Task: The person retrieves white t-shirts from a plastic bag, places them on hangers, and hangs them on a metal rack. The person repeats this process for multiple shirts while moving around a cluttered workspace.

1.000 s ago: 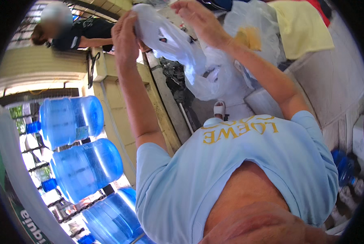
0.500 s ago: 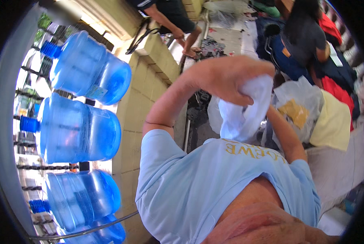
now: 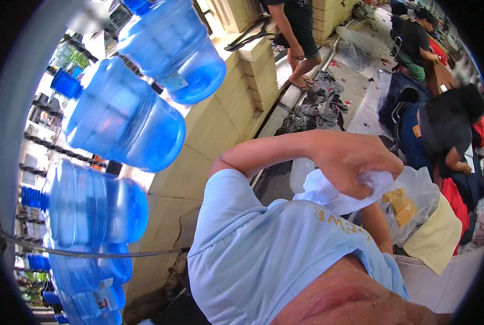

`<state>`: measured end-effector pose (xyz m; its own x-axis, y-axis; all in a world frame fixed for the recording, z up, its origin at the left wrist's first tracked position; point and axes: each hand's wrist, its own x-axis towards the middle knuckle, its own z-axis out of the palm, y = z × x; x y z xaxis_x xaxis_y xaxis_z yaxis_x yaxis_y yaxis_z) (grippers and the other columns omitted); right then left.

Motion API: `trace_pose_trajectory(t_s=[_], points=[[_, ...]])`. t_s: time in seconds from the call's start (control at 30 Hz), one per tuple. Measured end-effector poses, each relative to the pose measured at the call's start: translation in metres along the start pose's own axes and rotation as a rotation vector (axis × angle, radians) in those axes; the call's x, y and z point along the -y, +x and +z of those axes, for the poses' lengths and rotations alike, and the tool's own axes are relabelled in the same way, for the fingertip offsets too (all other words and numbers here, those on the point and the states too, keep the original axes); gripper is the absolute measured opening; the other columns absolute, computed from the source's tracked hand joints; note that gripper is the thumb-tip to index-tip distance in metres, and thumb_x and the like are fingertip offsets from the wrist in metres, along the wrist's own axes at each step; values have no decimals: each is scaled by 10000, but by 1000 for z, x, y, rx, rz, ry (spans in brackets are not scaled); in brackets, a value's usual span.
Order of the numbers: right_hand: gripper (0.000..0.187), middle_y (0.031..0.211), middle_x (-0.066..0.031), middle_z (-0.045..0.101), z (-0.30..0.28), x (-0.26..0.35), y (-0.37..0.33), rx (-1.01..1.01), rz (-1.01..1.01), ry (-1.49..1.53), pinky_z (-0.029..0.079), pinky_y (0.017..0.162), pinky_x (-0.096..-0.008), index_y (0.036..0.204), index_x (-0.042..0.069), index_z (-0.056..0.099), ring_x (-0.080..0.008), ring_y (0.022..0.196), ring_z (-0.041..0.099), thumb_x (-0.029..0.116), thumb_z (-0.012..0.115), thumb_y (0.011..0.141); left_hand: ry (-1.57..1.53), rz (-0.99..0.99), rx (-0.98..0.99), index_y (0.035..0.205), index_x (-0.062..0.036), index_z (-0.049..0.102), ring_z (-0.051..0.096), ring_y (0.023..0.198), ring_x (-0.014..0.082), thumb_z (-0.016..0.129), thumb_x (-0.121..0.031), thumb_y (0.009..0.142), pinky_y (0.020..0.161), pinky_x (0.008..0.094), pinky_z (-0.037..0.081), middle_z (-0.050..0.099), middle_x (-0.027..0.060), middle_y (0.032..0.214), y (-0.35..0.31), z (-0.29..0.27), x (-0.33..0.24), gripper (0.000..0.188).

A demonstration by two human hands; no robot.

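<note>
My left hand [image 3: 355, 162] is in front of my chest, its fingers curled round a bunched white cloth [image 3: 328, 189]. One part of the cloth puffs out past the curled fingers, and another droops toward my light blue shirt [image 3: 253, 249]. My right forearm [image 3: 377, 225] comes up behind the cloth. The right hand itself is hidden by the cloth and my left hand. Just beyond, a clear plastic bag [image 3: 425, 187] with a yellow-brown packet [image 3: 399, 206] lies beside a cream cloth [image 3: 434, 238].
Large blue water bottles [image 3: 125, 116] line the left along a tiled wall [image 3: 220, 114]. Dark scraps [image 3: 320, 103] litter the floor ahead. A person in shorts [image 3: 296, 43] stands there; another person in dark clothes [image 3: 445, 122] bends over red cloth [image 3: 455, 203] at right.
The view has swung, so the bottles and people appear elsewhere. My left hand has come down closer to my chest, and the cloth, hanging long before, is more bunched.
</note>
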<state>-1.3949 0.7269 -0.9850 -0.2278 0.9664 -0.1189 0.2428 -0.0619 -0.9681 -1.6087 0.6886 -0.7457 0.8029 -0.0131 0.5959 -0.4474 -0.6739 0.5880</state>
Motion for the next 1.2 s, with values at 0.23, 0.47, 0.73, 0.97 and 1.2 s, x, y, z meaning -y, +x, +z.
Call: trace_pose_trajectory(t_s=[0.23, 0.47, 0.73, 0.97, 1.2], points=[[426, 1016, -40, 571, -64, 74, -29, -103, -289, 53, 419, 875, -253, 1217, 24, 522, -119, 953, 531, -2, 585, 797, 603, -334, -351, 579, -19, 533, 461, 548, 286, 767, -173, 768, 550, 369, 379, 435, 82, 568, -58, -18, -73, 337], [257, 803, -63, 582, -95, 107, -16, -378, -681, -759, 436, 699, -275, 978, 40, 627, -135, 754, 564, 23, 533, 740, 1024, -905, -374, 744, -49, 633, 595, 733, 294, 685, -70, 729, 617, 431, 451, 524, 108, 908, -138, 12, -95, 58], [369, 1009, -43, 612, -64, 51, -24, -282, -123, 411, 470, 827, -288, 1206, 34, 543, -120, 856, 574, 198, 560, 877, 1166, -1035, -495, 896, -135, 676, 646, 846, 308, 589, -21, 750, 684, 435, 514, 577, 75, 969, -208, 6, -64, 204], [526, 1033, -80, 604, 1, 134, -100, -96, -431, 705, 483, 835, -355, 1287, 36, 500, -182, 901, 579, 287, 685, 863, 1219, -760, -907, 1059, -55, 633, 612, 951, 359, 640, 8, 696, 806, 426, 501, 586, 168, 1116, -227, -21, -7, 368], [277, 797, -100, 537, 42, 159, -116, -586, -338, -705, 440, 682, -353, 920, 38, 499, -262, 740, 569, 59, 678, 710, 1113, -658, -883, 1044, 40, 595, 552, 1005, 422, 581, 40, 717, 872, 454, 452, 574, 224, 1067, -233, -71, 17, 328]])
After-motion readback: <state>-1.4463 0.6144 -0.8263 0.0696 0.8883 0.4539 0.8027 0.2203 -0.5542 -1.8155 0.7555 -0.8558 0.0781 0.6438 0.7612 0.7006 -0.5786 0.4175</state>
